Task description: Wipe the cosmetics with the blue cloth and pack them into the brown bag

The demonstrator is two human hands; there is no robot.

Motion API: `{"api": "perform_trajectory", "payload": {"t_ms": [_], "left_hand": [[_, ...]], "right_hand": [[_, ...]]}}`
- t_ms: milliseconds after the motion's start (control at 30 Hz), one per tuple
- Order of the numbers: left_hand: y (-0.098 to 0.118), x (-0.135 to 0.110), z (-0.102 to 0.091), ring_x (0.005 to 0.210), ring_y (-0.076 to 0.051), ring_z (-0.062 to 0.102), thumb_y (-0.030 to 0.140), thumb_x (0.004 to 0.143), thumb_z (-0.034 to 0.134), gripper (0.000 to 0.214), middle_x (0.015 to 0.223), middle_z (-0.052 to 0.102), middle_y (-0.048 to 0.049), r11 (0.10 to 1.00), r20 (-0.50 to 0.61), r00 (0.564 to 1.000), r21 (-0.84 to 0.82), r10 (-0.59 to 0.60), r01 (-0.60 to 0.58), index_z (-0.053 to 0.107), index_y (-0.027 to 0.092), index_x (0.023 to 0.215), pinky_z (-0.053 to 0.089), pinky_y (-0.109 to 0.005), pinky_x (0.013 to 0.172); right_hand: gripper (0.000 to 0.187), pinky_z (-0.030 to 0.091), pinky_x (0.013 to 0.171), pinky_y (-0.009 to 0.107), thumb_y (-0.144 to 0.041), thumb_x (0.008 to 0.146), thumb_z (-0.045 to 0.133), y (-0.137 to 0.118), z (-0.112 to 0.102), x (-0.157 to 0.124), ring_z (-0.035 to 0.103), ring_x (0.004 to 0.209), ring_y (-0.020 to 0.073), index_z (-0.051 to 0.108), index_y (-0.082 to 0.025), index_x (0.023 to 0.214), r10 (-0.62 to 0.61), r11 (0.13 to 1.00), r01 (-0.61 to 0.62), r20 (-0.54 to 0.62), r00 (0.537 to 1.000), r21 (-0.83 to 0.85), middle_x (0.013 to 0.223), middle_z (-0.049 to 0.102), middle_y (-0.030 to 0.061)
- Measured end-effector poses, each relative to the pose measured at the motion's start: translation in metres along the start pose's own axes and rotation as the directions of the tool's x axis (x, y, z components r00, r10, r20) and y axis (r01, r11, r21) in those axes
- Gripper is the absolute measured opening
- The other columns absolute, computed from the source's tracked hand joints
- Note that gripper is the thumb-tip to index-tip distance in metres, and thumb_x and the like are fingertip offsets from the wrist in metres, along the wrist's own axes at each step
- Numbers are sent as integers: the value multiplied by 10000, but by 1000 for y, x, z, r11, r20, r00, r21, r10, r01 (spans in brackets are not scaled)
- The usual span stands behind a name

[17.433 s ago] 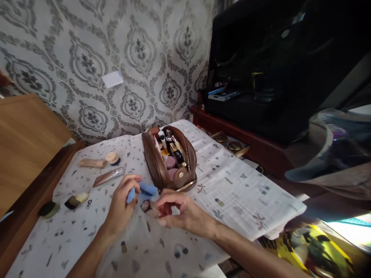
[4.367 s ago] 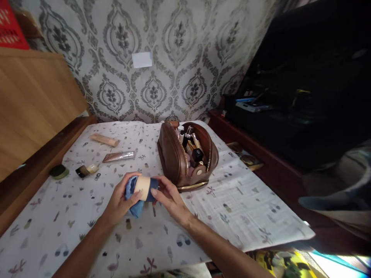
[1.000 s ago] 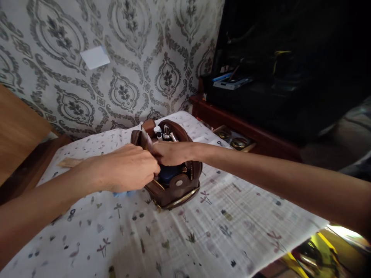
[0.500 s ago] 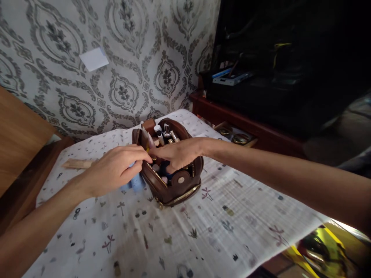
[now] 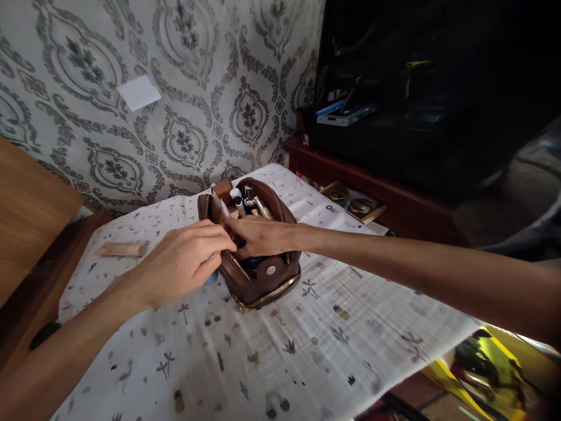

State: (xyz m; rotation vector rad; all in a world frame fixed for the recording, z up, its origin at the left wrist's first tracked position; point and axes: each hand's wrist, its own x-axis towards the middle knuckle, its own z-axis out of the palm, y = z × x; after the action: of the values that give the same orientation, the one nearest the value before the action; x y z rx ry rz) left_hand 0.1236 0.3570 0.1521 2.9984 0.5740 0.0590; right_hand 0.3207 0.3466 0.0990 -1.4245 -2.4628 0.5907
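Observation:
A brown makeup bag (image 5: 263,295) with a gold zipper stands unzipped on the patterned white cloth. My left hand (image 5: 186,257) is closed at its left rim, thumb and fingers pinched on the edge. My right hand (image 5: 260,235) reaches into the bag from the right; its fingertips are hidden inside, so what they touch cannot be made out. A white-capped bottle (image 5: 235,195), a silver-capped bottle (image 5: 249,196) and a pale tube (image 5: 263,207) stand at the back of the bag. Something light blue (image 5: 211,278) lies partly under my left hand.
A beige tube (image 5: 125,249) lies on the cloth at left. On the right, a dark wooden stand (image 5: 333,166) holds a large black screen (image 5: 416,134), with an open tray of round items (image 5: 362,206) below. A yellow-edged bag (image 5: 486,374) sits lower right.
My right hand has shifted left and deeper into the bag, toward my left hand. My left hand has moved slightly right along the rim. The view has shifted a little.

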Motion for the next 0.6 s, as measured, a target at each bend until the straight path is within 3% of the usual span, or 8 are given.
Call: {"api": "perform_trajectory", "payload": {"t_ms": [233,433,600], "left_hand": [[-3,-2,4,1038,-210,626,176,968,341,360,1082,708,-51,999,-18,1000,38,0,1,689,198,1057,515,-342,861],[-5,-2,8,1068,-213,641,164,961,359,359,1138,709,-54,999,-78,997,30,17,-15,701,203,1063,531,-354,919],[-5,-6,11,1129,-216,648,193,974,368,357,1251,685,-54,1000,-153,988,-8,-4,2,705,206,1092,542,-360,946]], "right_hand": [[157,368,621,240,-241,794,661,2,-6,2,545,712,140,666,-147,921,-106,993,99,108,988,66,786,626,10],[100,349,591,238,-205,853,608,0,-12,5,502,649,122,671,-128,859,-32,999,25,168,985,44,732,607,5],[228,357,598,248,-213,946,493,-1,-16,5,509,643,126,683,-114,870,12,1000,-11,144,989,-5,731,607,23]]}}
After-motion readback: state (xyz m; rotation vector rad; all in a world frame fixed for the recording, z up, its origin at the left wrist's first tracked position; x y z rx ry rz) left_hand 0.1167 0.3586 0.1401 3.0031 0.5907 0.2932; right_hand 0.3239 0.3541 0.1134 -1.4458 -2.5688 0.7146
